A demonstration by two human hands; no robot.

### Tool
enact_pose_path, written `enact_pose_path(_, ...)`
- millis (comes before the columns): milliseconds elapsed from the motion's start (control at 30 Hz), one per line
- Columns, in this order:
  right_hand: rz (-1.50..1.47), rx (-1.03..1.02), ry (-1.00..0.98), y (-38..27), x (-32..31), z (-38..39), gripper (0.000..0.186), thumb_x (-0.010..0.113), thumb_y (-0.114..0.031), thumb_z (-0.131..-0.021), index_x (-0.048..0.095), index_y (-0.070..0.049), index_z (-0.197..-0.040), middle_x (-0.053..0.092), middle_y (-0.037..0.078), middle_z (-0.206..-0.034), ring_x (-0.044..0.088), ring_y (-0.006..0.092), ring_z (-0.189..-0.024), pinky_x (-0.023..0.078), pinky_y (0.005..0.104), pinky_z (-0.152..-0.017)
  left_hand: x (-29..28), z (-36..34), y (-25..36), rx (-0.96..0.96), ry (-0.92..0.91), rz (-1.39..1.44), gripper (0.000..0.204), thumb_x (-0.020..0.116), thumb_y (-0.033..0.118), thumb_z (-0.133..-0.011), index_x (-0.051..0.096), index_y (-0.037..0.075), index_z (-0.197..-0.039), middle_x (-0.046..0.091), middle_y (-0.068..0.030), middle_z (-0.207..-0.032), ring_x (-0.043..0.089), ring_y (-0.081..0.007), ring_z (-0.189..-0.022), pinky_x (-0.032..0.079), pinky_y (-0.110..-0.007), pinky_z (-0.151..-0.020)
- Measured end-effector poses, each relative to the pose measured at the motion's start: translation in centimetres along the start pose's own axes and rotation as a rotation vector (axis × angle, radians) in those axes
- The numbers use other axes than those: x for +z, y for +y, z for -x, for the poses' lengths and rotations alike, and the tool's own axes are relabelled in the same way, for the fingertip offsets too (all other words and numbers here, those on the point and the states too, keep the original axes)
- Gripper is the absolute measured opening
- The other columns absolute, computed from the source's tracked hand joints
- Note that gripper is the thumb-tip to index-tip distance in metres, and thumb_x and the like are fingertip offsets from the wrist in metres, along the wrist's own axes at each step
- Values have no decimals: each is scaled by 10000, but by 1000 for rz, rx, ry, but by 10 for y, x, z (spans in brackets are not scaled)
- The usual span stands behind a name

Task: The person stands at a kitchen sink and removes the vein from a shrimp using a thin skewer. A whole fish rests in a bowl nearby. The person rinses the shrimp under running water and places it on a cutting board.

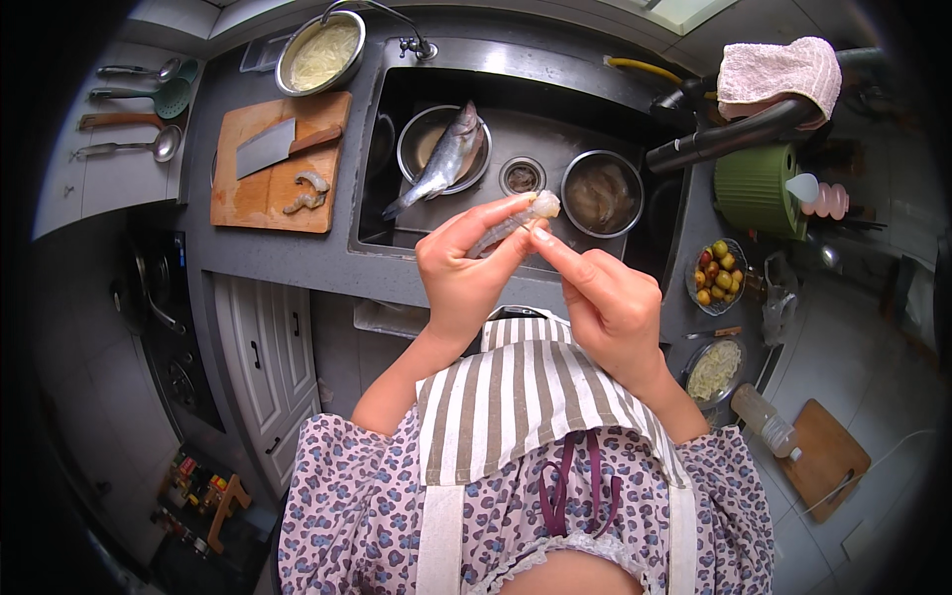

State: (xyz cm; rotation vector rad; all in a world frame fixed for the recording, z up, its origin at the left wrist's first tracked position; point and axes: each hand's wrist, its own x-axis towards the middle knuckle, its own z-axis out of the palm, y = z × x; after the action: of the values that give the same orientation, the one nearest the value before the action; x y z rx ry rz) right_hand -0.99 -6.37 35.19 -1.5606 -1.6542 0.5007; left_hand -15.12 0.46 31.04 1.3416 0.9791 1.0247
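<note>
Both hands meet in front of the chest, above the near edge of the sink (615,74). The left hand (464,276) holds a pale raw shrimp (516,222) along its curled fingers, thumb pressed against it, so the shrimp lies slanted with its thicker end up and to the right. The right hand (607,302) pinches at the shrimp's middle with thumb and forefinger, the other fingers folded; whether it holds a thin pick there is too small to tell.

Below the hands hangs a striped apron (516,392) over a flowered garment. Just beyond them, inside the sink, a whole silvery fish (446,159) lies across a metal bowl (421,139), its tail pointing down-left. To the right of the drain sits a second steel bowl (602,191) with more greyish shrimp in water.

On the counter (288,253) left of the sink, a wooden cutting board (263,193) carries a cleaver (273,146) and two peeled shrimp (307,193). Behind it stands a round pan of pale shredded food (319,52). Ladles and a green skimmer (149,97) lie further left.

To the right, a small dish of olives (718,276), a bowl of shredded vegetable (714,369), a green basket (759,188) and a pink towel (778,67) draped over the tap.
</note>
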Motion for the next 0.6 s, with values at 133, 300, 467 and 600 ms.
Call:
enact_pose_path(133, 14, -7, 2, 0, -2, 0, 569, 647, 83, -682, 671, -154, -1198, 537, 63, -631, 556, 193, -511, 465, 312, -482, 0, -1, -1, 7, 26, -12, 267, 676, -62, -827, 657, -60, -1094, 698, -140, -984, 701, -210, -858, 579, -271, -753)
enact_pose_path(300, 46, 13, 29, 1, -2, 0, 555, 637, 84, -689, 676, -152, -1190, 540, 65, -629, 557, 195, -505, 461, 315, -479, 2, -2, 11, -2, 66, -34, 264, 680, -61, -825, 663, -55, -1088, 701, -132, -977, 698, -190, -853, 578, -258, -741)
enact_pose_path(467, 48, 23, 10, 1, -1, 1, 538, 633, 81, -697, 681, -150, -1180, 546, 66, -630, 559, 194, -503, 464, 315, -482, 1, -3, 7, 35, 66, -36, 265, 687, -51, -823, 666, -50, -1087, 704, -131, -967, 698, -188, -853, 576, -257, -737)
enact_pose_path(600, 45, 25, 7, 0, -1, 1, 534, 632, 79, -699, 681, -148, -1180, 553, 65, -635, 565, 193, -507, 467, 313, -483, 1, -2, 7, 45, 66, -52, 274, 696, -50, -814, 668, -47, -1086, 706, -131, -964, 701, -192, -861, 573, -256, -744)
